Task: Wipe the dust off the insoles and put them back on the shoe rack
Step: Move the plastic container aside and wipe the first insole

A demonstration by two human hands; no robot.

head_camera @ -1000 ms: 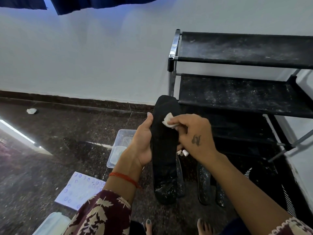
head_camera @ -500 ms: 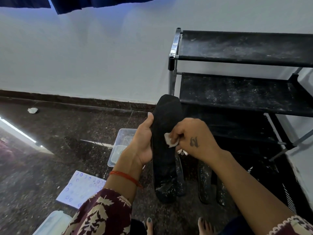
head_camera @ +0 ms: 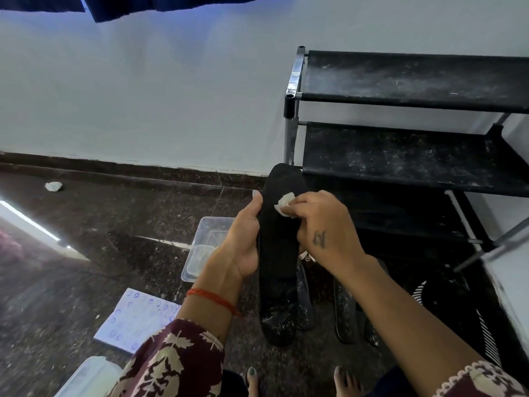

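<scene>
Fingertips [head_camera: 290, 202] of my right hand [head_camera: 323, 227] pinch a small white wad [head_camera: 283, 204] against the upper part of the black insole [head_camera: 279, 239], near its toe end. My left hand [head_camera: 243, 242] grips the insole by its left edge, thumb up along the rim, holding it upright in front of the rack [head_camera: 400, 156], with its heel end low above the floor.

The upper part looks clean and matte, but the heel end is thick with white specks, so I judge most of the wiping lies below. To do it well I should press flat and drag the wad in long strokes from toe to heel, so dust is pushed off the bottom rather than smeared back up. My left hand should brace from behind, since the insole will likely flex under pressure. The wad is small; I'd turn it to a fresh face once it greys. More dusty insoles [head_camera: 345, 308] lie on the floor below, so this one goes to the rack only when the heel is clear.
</scene>
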